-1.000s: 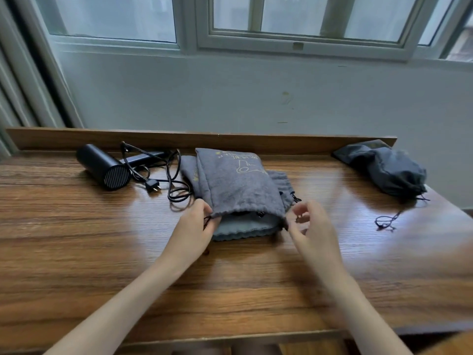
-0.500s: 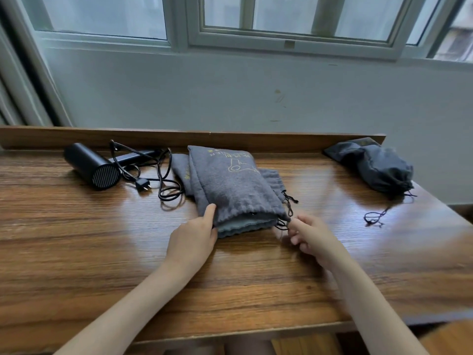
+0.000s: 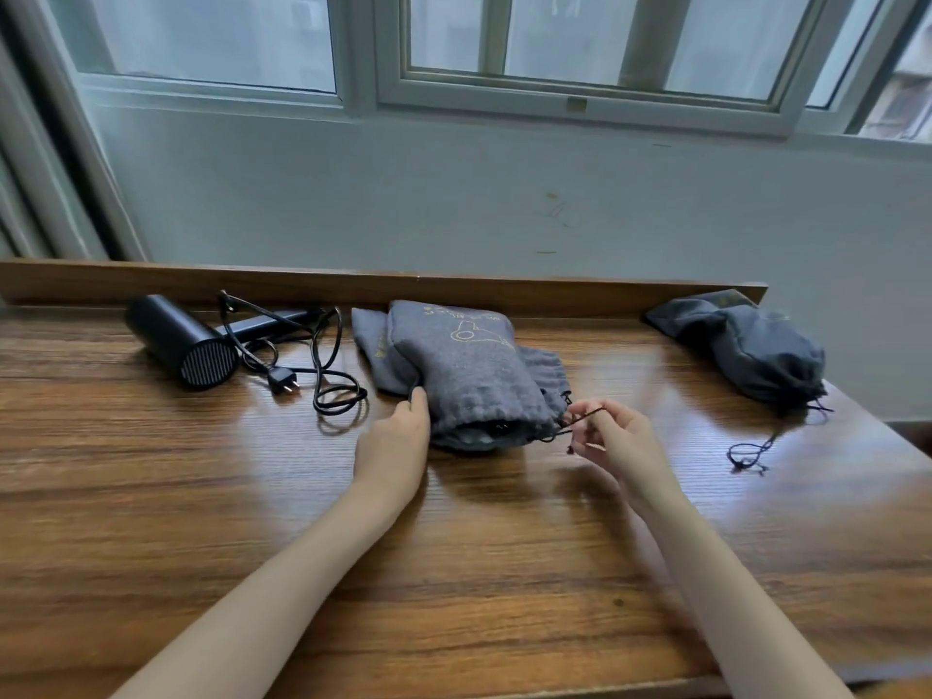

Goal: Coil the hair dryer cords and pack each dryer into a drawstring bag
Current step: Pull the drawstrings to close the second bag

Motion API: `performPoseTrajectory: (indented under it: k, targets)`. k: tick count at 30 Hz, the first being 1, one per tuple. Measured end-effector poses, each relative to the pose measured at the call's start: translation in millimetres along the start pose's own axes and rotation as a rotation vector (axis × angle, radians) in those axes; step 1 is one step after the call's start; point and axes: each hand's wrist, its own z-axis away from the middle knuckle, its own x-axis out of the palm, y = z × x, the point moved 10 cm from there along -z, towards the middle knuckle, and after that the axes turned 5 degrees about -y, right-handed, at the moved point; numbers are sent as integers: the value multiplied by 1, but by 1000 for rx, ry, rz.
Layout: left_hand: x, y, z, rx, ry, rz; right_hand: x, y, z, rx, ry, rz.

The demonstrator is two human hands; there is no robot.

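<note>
The grey drawstring bag (image 3: pixel 469 375) lies flat at the centre of the worktop (image 3: pixel 151 496), its mouth towards the person and a yellow hair-dryer outline printed near its far end. It rests on a second grey bag (image 3: pixel 370 340), which shows on both sides of it.

The left hand (image 3: pixel 398 436) holds the bag's left edge close to the mouth, thumb against the fabric; its other fingers are hidden. The right hand (image 3: pixel 613 436) is narrow, pinching the black drawstring (image 3: pixel 580 421) just right of the mouth, clear of the worktop.

To the left, well apart from the hands, a black hair dryer (image 3: pixel 181 340) lies on its side. Its cord (image 3: pixel 323 365) is loosely looped beside it, with the plug (image 3: pixel 282 380) on the wood.

At the far right a dark drawstring bag (image 3: pixel 756 350) lies bulging, mouth gathered, string trailing forward.
</note>
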Motion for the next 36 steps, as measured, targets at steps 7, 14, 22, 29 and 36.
performPoseTrajectory:
  k: [7, 14, 22, 29, 36]
  targets:
    - [-27, -27, 22, 166, 16, 459, 5, 21, 32, 170, -509, 665]
    - [-39, -58, 44, 10, 146, 1151, -7, -30, 27, -331, 16, 198]
    - [-40, -41, 24, -41, 136, 2199, 35, -9, 4, -92, -36, -835]
    - [6, -94, 22, -434, 129, 2490, -22, 18, 0, -10, 245, -1197]
    - [16, -119, 25, -577, 330, 2451, -71, 27, 5, 45, 475, -597]
